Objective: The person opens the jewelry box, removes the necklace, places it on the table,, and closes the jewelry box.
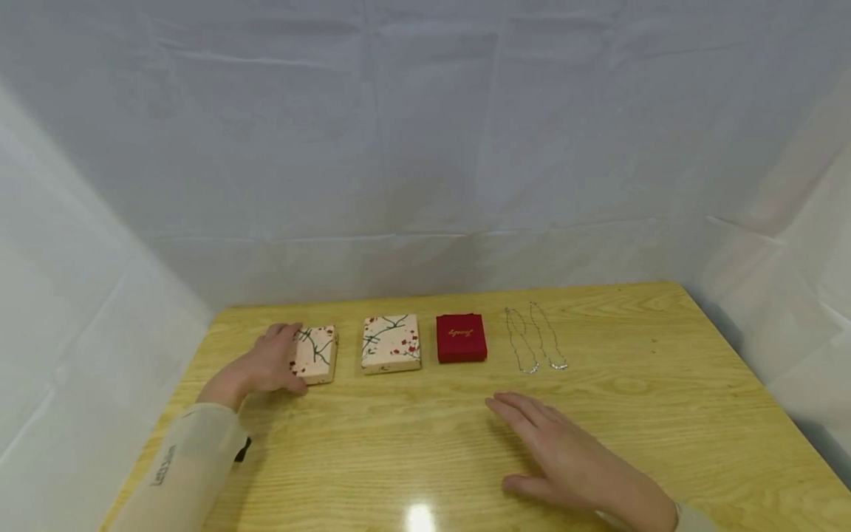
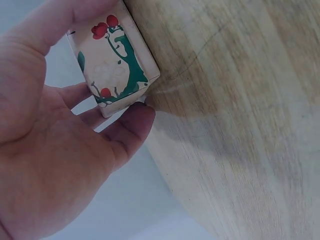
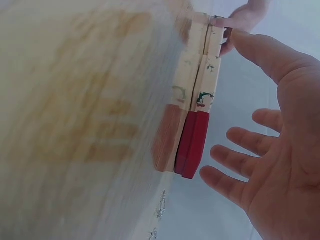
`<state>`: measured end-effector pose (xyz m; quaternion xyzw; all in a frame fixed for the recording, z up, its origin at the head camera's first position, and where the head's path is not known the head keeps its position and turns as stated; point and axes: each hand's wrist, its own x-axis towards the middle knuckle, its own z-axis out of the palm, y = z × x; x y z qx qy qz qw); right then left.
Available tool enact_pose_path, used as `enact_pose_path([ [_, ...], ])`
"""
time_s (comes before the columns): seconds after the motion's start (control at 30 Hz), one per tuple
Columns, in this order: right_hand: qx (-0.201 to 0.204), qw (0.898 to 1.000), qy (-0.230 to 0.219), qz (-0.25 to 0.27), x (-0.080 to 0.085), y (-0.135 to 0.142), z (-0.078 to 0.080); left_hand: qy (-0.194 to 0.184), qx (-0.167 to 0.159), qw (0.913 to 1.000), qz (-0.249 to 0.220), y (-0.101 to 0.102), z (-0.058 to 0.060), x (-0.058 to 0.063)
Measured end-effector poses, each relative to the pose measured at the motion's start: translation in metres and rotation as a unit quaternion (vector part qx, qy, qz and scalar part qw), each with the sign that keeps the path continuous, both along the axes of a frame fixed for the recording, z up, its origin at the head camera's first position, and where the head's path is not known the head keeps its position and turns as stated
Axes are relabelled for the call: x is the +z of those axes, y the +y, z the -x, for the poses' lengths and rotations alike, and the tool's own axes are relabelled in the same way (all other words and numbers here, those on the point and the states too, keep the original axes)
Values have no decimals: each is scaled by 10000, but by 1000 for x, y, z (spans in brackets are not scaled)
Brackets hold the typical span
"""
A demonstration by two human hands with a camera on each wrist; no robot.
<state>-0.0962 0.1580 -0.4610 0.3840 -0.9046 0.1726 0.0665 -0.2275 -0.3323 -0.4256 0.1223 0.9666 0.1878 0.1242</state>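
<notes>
At the left end of a row of boxes, my left hand (image 1: 271,362) grips a cream floral gift box (image 1: 316,355) by its sides. The left wrist view shows the thumb on one side of that floral box (image 2: 112,65) and fingers at its other edges. A larger cream floral box (image 1: 391,343) lies to its right, then a red jewelry box (image 1: 461,338) with gold lettering. Two silver chain necklaces (image 1: 525,343) are laid out right of the red box. My right hand (image 1: 555,451) hovers nearer the front, fingers extended, holding nothing.
All of it lies on a wood-grain table (image 1: 372,451). White cloth (image 1: 425,148) hangs behind the table's back edge and along both sides.
</notes>
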Motion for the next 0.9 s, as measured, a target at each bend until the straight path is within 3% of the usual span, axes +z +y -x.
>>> enact_pose_path([
  [0.2, -33, 9998, -191, 18, 1, 0, 0, -128, 119, 9997, -156, 0, 1, -3],
  [0.5, -32, 9997, -259, 40, 2, 0, 0, -36, 162, 9994, -299, 0, 0, -6],
  [0.9, 49, 9998, -203, 17, 4, 1, 2, 57, 189, 9990, -402, 4, -5, -1],
])
